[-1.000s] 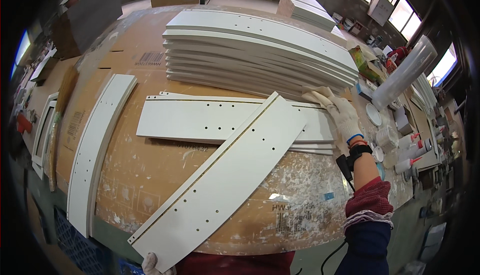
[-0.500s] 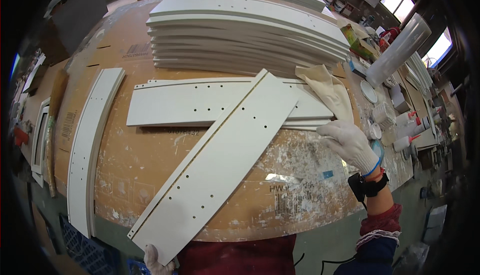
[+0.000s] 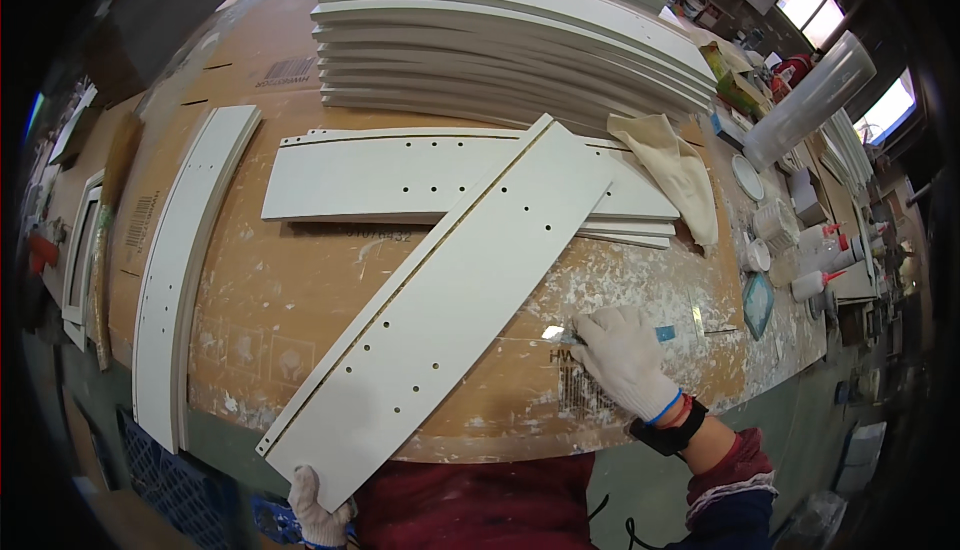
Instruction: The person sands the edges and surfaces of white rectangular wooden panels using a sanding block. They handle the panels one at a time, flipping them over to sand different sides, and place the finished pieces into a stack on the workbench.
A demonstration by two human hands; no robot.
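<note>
A long white drilled board [image 3: 440, 300] with a groove along one edge slants across the table toward me. My left hand [image 3: 318, 510], in a white glove, grips its near end, thumb on top and fingers hidden beneath. The far end rests over other white drilled boards [image 3: 350, 180] lying crosswise. My right hand [image 3: 625, 360], also gloved, is just right of the slanted board, low over the paint-spotted cardboard [image 3: 680, 290]. Its fingers are curled together; whether something small is in them cannot be made out. A beige cloth [image 3: 665, 170] lies beyond, at the crosswise boards' right end.
A tall stack of white boards [image 3: 500, 50] stands at the back. More white boards [image 3: 190, 270] lie lengthwise at the left. Along the right edge are a clear plastic roll [image 3: 810, 100], glue bottles with red tips [image 3: 815, 283], a white lid [image 3: 746, 177] and small tubs.
My right hand has moved left and nearer to me, away from the crosswise boards' right end. My left hand keeps its grip on the slanted board. The whole view has shifted slightly.
</note>
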